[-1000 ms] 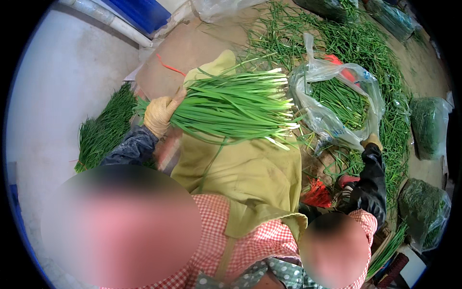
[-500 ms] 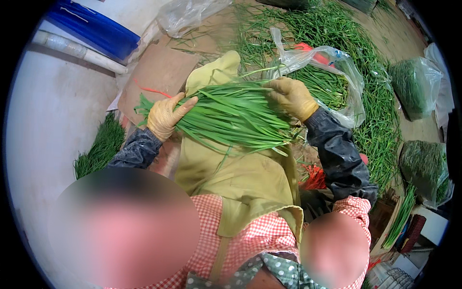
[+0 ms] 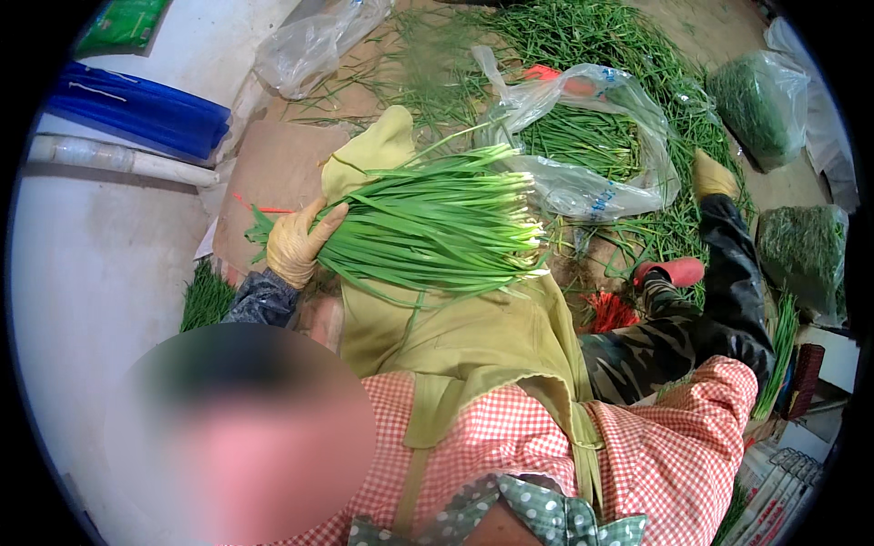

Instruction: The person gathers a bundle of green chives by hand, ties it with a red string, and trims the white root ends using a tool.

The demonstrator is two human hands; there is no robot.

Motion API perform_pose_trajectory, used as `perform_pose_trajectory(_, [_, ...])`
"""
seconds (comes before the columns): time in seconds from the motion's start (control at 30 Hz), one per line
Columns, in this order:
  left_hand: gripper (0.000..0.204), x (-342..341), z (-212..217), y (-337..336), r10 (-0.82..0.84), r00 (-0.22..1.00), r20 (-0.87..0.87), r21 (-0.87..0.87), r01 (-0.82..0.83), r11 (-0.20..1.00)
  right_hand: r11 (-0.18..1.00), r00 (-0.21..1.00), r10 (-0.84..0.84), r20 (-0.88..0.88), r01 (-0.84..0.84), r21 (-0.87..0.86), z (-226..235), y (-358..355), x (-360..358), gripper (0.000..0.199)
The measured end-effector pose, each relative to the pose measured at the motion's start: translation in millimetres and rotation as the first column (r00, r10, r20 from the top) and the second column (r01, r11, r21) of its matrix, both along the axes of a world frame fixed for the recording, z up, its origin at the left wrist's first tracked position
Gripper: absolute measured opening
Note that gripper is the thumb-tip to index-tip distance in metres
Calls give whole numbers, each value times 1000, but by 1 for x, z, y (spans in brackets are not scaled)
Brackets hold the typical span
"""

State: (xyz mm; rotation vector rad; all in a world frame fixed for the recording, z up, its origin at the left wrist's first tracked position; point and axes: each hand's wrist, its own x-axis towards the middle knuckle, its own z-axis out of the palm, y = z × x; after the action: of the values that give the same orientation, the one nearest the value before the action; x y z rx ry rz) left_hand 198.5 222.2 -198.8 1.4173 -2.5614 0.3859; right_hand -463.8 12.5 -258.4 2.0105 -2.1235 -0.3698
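Currently, item 1: bunch of garlic chives [image 3: 428, 223], 1 pc, laid over the lap on an olive-tan apron [image 3: 455, 341]; long axis approx. L–R, leaf tips L, white stem ends R. Item 2: L hand [image 3: 296, 246], tan glove, closed round the leaf end, thumb on top, i.e. in contact w/ the bunch. Item 3: R hand [image 3: 715, 177], same glove type, off the bunch, arm stretched out fwd & R to the loose chives [image 3: 592, 41] strewn on the floor; fingers hidden by angle, so can't tell if spread, narrow or gripping, nor if it touches the greens. Key relation: L hand is nearer, being on the bunch; R hand is well apart, beyond the white ends, which face that side. Between them: clear plastic bag [image 3: 583, 196], mouth agape, w/ more chives inside [image 3: 587, 141]; its near-L edge just beside the stem ends. Misc., R side: 2 clear bags packed w/ greens, upper [image 3: 760, 105] & lower [image 3: 801, 259]; red shoe [image 3: 681, 271], camo trouser leg [image 3: 637, 359], red strands [image 3: 608, 312] on floor. Misc., L side: dk green bunch [image 3: 208, 296], partly hidden, nr the L forearm; brown board [image 3: 287, 168] past the L hand; white pipe [image 3: 118, 159] & blue sheeting [image 3: 137, 109] nr the wall; crumpled clear plastic [image 3: 319, 45], top.
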Motion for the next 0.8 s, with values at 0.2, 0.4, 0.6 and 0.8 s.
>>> perform_pose_trajectory(0.2, [70,4,-15,-11,-89,993,-80,-27,87,996,917,707,395,586,-339,-210,65,24,142,66])
perform_pose_trajectory(0.4, [69,2,-14,-8,-81,995,-60,-14,80,997,653,626,730,274,-757,-10,50,39,310,33])
perform_pose_trajectory(0.6, [69,7,-20,1,-1,995,-103,44,5,999,986,987,138,88,-146,83,-15,-26,106,30])
perform_pose_trajectory(0.8, [68,16,-28,10,35,995,-98,59,-29,998,991,997,55,48,-60,116,19,4,81,39])
